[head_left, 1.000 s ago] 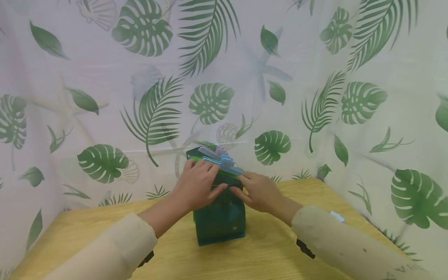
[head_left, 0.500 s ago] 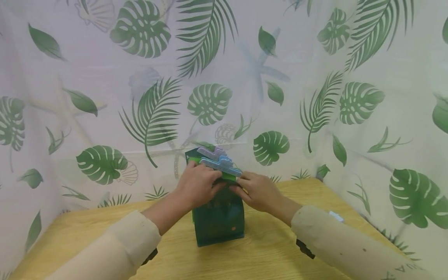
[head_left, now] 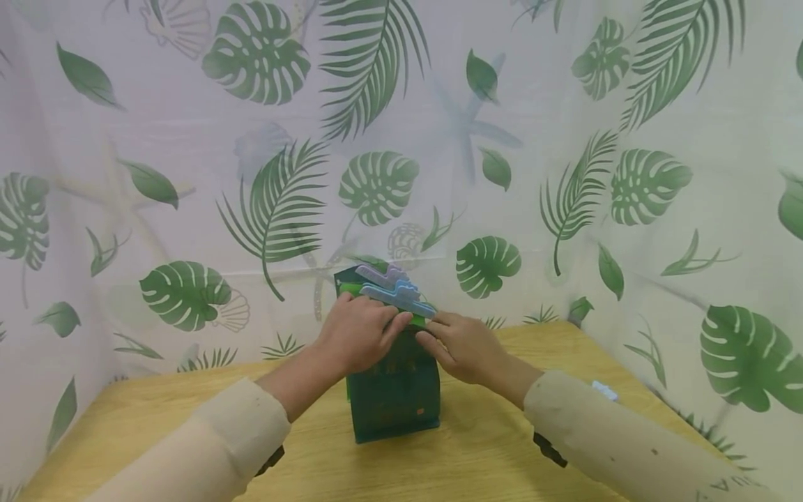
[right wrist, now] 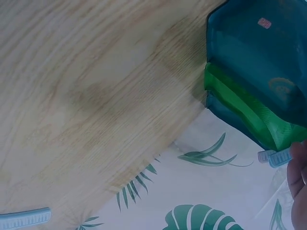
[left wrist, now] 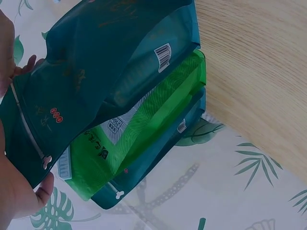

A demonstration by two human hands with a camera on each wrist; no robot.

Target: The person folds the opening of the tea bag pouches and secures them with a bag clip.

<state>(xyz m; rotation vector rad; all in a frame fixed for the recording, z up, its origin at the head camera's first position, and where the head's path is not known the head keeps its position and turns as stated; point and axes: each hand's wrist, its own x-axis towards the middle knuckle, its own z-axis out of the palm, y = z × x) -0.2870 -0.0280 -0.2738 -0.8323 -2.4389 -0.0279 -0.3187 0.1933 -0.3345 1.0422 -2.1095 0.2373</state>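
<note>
A dark teal stand-up pouch (head_left: 395, 401) stands foremost on the table. My left hand (head_left: 357, 331) grips the left part of its top, thumb on the near side. At the right end of that top, my right hand (head_left: 464, 345) pinches the edge. In the left wrist view, a pale zip strip with a bone-shaped mark runs across it. Close behind stands a bright green pouch (left wrist: 136, 127), its top under a blue bag clip (head_left: 398, 298). Another teal pouch (left wrist: 160, 155) is at the back, with a purple clip (head_left: 376, 274) by its top.
On the wooden table (head_left: 502, 432), a loose pale blue clip (head_left: 604, 390) lies at the right, also seen in the right wrist view. A white curtain (head_left: 433, 209) with leaf prints hangs behind the table and at both sides.
My left thumb has moved up along the front pouch's top, and the thumbs stand at different heights. The top has shifted slightly in my hands. Pouches and clips have stayed in place.
</note>
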